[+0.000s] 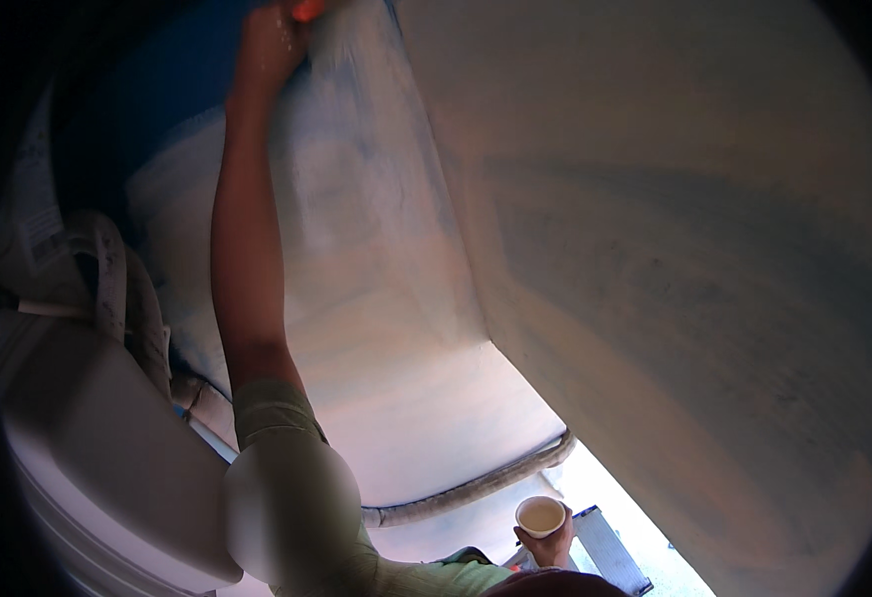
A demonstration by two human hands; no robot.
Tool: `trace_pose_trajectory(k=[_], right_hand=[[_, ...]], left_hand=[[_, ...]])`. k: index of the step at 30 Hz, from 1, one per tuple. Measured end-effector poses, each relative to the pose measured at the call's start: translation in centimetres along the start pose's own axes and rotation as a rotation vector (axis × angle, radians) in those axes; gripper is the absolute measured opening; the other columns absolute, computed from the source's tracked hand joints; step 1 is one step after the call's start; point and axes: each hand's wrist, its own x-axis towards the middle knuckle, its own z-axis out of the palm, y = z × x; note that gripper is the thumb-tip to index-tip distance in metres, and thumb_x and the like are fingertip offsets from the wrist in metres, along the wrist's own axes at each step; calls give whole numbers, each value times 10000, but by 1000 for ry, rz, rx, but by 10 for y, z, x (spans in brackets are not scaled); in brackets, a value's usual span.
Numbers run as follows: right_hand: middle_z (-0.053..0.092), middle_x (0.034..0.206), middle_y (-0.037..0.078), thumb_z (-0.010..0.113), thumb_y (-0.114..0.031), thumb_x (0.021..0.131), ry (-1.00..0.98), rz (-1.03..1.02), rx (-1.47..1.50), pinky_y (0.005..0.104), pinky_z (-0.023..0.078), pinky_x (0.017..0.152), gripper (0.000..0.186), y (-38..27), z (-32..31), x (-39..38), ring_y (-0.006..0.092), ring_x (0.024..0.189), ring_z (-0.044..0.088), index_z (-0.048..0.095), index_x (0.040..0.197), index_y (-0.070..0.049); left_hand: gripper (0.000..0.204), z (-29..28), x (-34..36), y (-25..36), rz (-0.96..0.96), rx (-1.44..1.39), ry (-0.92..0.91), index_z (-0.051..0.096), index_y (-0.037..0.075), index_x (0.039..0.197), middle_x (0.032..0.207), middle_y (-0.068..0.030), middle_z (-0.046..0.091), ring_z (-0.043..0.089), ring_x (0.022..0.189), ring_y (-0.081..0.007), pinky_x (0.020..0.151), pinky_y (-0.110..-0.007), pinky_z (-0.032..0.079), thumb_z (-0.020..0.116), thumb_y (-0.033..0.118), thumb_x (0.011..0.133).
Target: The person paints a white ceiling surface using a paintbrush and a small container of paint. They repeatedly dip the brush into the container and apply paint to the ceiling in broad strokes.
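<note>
My left hand [275, 40] is raised at the top of the view, closed on an orange object [306, 9], partly cut off and blurred. It is at a wall [366, 229] with streaky whitish paint over blue [157, 80], and white flecks dot the hand. Low at the right of centre, my right hand [550, 547] grips a pale cup [540, 515] that is upright, with something light inside.
A large mottled panel [694, 279] fills the right side, meeting the painted wall at a corner. At left are a white housing [107, 438] and wrapped hoses [112, 269]. A pipe [466, 488] runs along the lower wall. A metal step or rail [610, 547] shows below.
</note>
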Motion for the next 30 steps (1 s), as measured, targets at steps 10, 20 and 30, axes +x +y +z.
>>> trace_pose_trajectory(k=[10, 20, 30], right_hand=[[620, 1182, 195, 980, -262, 581, 22, 24, -45, 475, 533, 921, 916, 2, -6, -11, 360, 1087, 647, 472, 1296, 1], [610, 1175, 165, 984, -271, 558, 82, 48, -51, 465, 515, 937, 931, 23, -10, -7, 339, 1101, 631, 479, 1295, -11], [625, 1168, 178, 984, -276, 573, 38, -1, -3, 470, 544, 910, 925, 11, -4, -2, 352, 1071, 657, 473, 1295, -6]], left_hand=[[413, -44, -72, 115, -166, -254, -122, 714, 97, 1196, 1175, -108, 730, 714, 1042, -316, 909, -368, 584, 696, -56, 813], [241, 12, 18, 23, -61, -431, 306, 731, 81, 1196, 1310, -165, 676, 619, 1267, -306, 1100, -374, 454, 597, 159, 1012], [254, 6, 50, 13, 74, -196, 214, 727, 57, 1198, 1290, -149, 693, 641, 1234, -319, 1087, -381, 473, 571, 159, 1025]])
